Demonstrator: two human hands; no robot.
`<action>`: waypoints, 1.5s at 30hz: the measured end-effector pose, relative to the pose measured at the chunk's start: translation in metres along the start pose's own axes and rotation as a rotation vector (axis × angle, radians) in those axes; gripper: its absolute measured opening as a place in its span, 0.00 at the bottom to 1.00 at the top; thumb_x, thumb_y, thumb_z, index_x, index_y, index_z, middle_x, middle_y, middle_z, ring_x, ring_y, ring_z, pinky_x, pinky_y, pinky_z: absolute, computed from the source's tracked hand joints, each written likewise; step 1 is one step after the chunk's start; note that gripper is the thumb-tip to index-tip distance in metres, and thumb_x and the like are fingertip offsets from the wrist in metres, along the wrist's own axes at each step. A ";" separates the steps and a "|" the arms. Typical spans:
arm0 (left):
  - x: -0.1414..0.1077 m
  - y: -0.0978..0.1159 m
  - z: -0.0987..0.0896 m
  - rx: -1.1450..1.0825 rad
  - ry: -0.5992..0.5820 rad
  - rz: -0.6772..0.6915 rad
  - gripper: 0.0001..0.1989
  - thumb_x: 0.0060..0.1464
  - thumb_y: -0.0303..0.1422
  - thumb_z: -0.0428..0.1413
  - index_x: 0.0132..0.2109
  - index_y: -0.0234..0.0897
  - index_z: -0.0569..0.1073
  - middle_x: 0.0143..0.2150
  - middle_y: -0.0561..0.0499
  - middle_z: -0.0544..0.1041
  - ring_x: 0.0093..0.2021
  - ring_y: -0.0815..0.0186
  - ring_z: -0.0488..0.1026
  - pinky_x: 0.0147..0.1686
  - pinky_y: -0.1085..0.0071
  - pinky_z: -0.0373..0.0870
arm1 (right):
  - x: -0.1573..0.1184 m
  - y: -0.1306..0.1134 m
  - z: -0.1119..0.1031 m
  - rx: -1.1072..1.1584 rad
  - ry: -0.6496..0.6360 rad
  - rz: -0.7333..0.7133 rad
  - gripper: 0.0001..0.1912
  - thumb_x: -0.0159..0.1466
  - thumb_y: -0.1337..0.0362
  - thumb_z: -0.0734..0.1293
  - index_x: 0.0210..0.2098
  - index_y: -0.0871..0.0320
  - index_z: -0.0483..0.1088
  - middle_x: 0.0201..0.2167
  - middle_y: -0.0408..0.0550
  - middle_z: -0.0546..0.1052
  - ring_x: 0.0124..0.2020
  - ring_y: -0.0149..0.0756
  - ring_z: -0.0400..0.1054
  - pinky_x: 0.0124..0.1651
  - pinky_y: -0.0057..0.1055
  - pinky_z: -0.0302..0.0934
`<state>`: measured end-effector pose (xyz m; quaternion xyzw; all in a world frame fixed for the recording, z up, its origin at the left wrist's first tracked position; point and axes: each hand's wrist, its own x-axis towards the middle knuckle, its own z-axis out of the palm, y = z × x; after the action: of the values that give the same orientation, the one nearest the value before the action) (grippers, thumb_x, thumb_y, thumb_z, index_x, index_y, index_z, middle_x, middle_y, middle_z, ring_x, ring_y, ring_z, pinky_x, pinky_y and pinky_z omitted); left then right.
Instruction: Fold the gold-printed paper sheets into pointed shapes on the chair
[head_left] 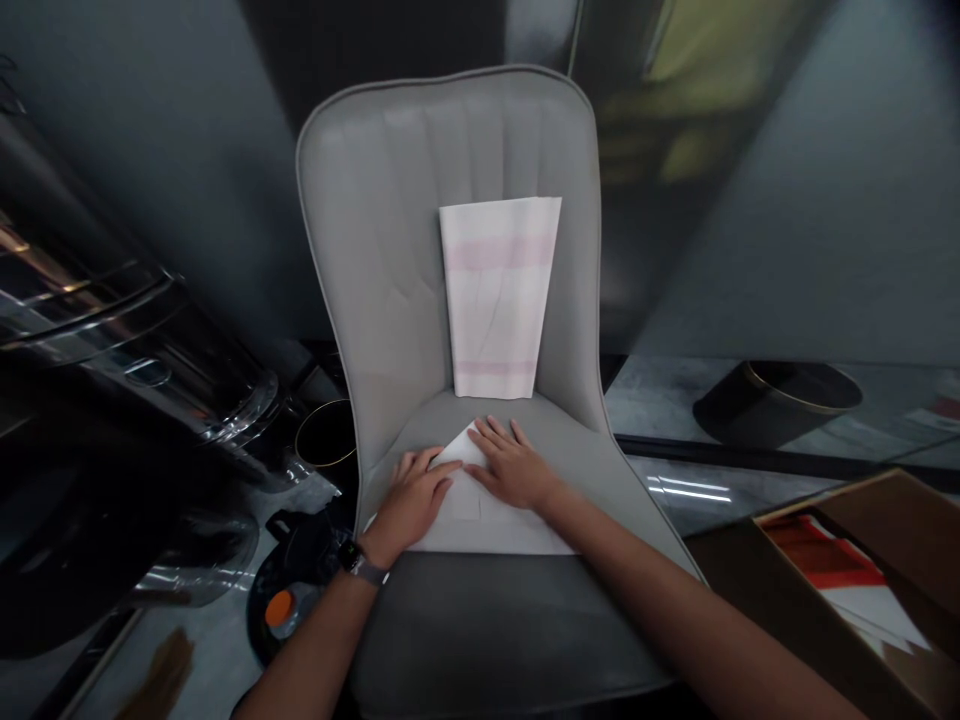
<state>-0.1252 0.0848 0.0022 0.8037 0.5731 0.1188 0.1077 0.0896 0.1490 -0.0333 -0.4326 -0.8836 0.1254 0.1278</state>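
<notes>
A white sheet of paper (480, 530), its far end coming to a point, lies on the seat of a grey chair (480, 620). My left hand (416, 495) rests on the paper's left slanted edge, fingers apart and pointing away from me. On the right slanted edge near the tip lies my right hand (514, 465), its fingers spread flat. The two thumbs are close together over the paper. Behind them, a white paper piece with pink bands (499, 300) leans upright against the backrest.
At the right is an open cardboard box (892, 500) holding red and white papers. A black bin (326, 435) and a dark bag with an orange-capped bottle (280, 608) are left of the chair. A glass wall (787, 220) rises behind.
</notes>
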 end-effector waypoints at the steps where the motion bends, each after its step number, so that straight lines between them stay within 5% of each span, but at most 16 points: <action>1: 0.000 0.001 0.000 0.002 -0.001 -0.004 0.19 0.69 0.31 0.51 0.63 0.49 0.73 0.65 0.48 0.69 0.58 0.53 0.65 0.59 0.52 0.66 | 0.000 0.000 0.000 0.001 0.001 0.001 0.36 0.75 0.45 0.53 0.72 0.62 0.55 0.74 0.57 0.54 0.75 0.53 0.44 0.73 0.62 0.40; 35: -0.003 0.005 0.004 0.083 -0.001 0.002 0.20 0.71 0.40 0.47 0.66 0.52 0.70 0.68 0.49 0.67 0.59 0.49 0.64 0.57 0.47 0.66 | -0.022 -0.007 -0.001 -0.027 0.005 0.083 0.41 0.73 0.39 0.51 0.75 0.58 0.48 0.75 0.56 0.52 0.76 0.56 0.42 0.73 0.64 0.37; 45: -0.005 0.012 0.015 0.110 0.020 -0.038 0.21 0.71 0.40 0.48 0.68 0.48 0.68 0.71 0.45 0.63 0.70 0.47 0.56 0.67 0.42 0.55 | -0.025 -0.006 -0.004 -0.040 -0.006 0.092 0.41 0.73 0.39 0.49 0.75 0.59 0.49 0.75 0.54 0.51 0.76 0.55 0.40 0.73 0.63 0.36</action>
<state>-0.1111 0.0753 -0.0084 0.7961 0.5950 0.0931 0.0596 0.1015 0.1265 -0.0305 -0.4749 -0.8655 0.1146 0.1106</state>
